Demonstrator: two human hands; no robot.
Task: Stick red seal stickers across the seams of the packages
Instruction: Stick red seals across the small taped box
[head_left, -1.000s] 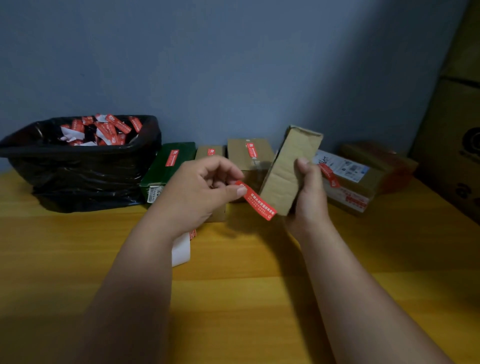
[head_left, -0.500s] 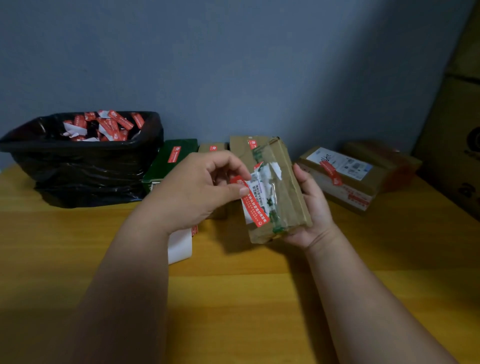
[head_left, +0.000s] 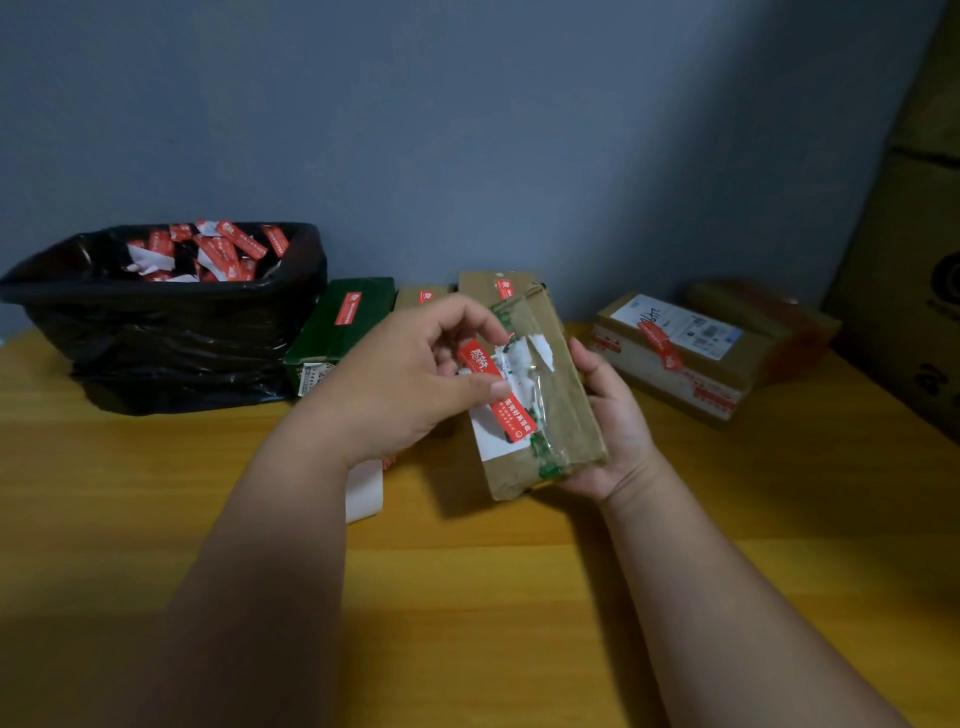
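Since a moment ago: the flat brown cardboard package wrapped in clear tape (head_left: 540, 400), earlier held edge-on, is now turned with its taped face up. It lies cradled in the right hand (head_left: 608, 421), fingers curled round its far edge and underside. The long red seal sticker with white lettering (head_left: 496, 389), which hung free from the left hand (head_left: 415, 379), now lies along that face over the torn white label. Left thumb and forefinger are closed on the sticker's middle, thumb tip pressing down. Cannot tell whether either end has bonded.

Judgement: placement under way; it needs smoothing outward from the thumb to seal across the seam.

Surface: yellow wooden table (head_left: 493, 597), bare grain below the wrists. Beyond the fingertips, a row of boxes already bearing red seals, among them a dark green carton (head_left: 343, 322). Left of the left hand, a black-lined bin of peeled sticker backings (head_left: 166, 312). Right of the right hand, a labelled brown parcel (head_left: 675, 358). Grey-blue wall (head_left: 467, 130) behind; dim light.
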